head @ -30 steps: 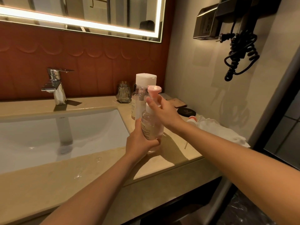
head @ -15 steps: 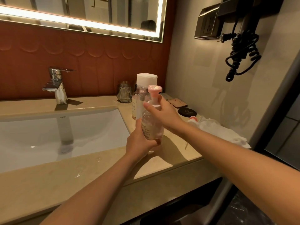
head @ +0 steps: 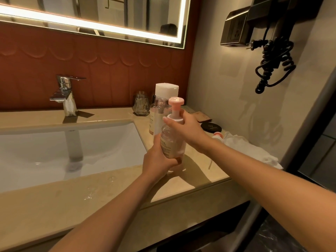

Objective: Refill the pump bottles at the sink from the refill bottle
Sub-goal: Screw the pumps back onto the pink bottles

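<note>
The pump bottle (head: pixel 171 142) stood upright on the beige surface (head: pixel 54 197), just right of the sink's (head: pixel 54 151) near corner, though whether its base fully touched down could not be told. It was clear, with pinkish liquid and a pale label. The left hand (head: pixel 158 160) had its grip wrapped round the lower body, thumb across the front. The right hand (head: pixel 187 128) came in from the right, its grip curled round the white collar just under the pink pump head (head: pixel 176 102). Close behind stood a tall bottle (head: pixel 166 90) with a white cap, and left of that a faceted glass (head: pixel 141 105) against the red wall. A chrome tap (head: pixel 66 95) rose behind the sink. To the right lay a black compact (head: pixel 211 126), and beside it a second pump top (head: pixel 217 134) peeked out at the edge of a crumpled white cloth (head: pixel 251 151). Water drops glistened on the surface in front of the sink. A coiled black cord (head: pixel 272 60) hung on the side wall.
</note>
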Demonstrator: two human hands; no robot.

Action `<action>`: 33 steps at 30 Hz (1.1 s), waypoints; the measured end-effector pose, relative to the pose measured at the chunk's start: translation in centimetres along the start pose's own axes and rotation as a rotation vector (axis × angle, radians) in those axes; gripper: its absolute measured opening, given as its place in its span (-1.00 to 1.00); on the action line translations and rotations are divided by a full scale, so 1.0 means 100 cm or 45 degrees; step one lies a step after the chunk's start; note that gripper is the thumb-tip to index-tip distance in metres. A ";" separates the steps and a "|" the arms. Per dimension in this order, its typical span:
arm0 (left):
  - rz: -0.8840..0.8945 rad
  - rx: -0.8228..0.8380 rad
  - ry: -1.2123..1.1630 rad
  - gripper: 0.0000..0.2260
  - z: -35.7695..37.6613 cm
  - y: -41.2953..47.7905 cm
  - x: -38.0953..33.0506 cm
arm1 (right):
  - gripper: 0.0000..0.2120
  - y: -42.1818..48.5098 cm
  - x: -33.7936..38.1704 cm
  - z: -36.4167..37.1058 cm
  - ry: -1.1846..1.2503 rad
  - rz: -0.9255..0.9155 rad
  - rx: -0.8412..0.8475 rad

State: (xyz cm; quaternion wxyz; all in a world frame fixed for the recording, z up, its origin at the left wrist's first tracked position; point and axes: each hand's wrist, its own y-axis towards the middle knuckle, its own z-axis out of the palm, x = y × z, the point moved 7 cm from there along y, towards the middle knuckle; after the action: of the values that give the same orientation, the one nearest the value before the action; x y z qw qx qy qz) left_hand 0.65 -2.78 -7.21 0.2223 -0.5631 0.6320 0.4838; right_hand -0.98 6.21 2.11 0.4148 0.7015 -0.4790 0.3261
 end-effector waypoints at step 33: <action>-0.008 0.026 0.011 -0.26 0.001 -0.001 0.000 | -0.43 0.003 0.002 -0.001 0.087 0.114 0.124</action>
State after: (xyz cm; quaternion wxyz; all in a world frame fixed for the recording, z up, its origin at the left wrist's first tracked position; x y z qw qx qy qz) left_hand 0.70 -2.64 -7.30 0.2268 -0.5648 0.6361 0.4743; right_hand -1.24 6.16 2.36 0.3811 0.6873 -0.4791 0.3910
